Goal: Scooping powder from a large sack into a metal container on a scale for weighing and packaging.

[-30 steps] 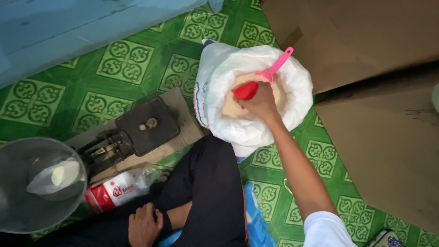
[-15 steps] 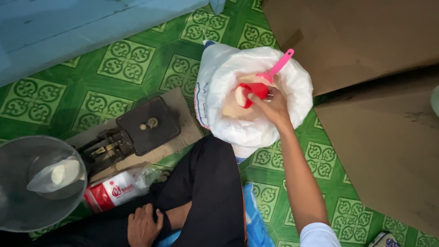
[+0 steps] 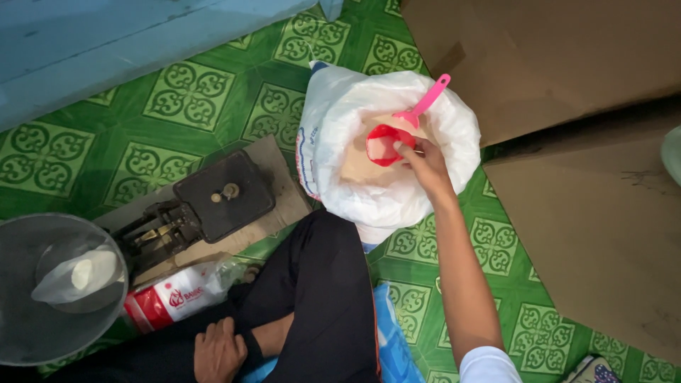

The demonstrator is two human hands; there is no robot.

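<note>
Resting near us, our left hand [image 3: 220,351] lies loosely curled on the dark trouser leg [image 3: 323,298], gripping nothing. Just left sits a red-and-white packet [image 3: 174,298] beside a grey metal bowl [image 3: 28,333] and a black scale [image 3: 213,198]. Farther off, our right arm stretches out, right hand [image 3: 425,164] pinching the red scoop [image 3: 385,144] with its pink handle inside the white sack [image 3: 397,191] of pale powder.

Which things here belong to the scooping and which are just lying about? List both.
In use:
- right hand
- red and pink scoop in its grip
- white sack of pale powder
- metal pan holding a small filled bag
- black scale

Lying about:
- left hand, resting by the leg
- red and white packet
- cardboard sheets
</note>
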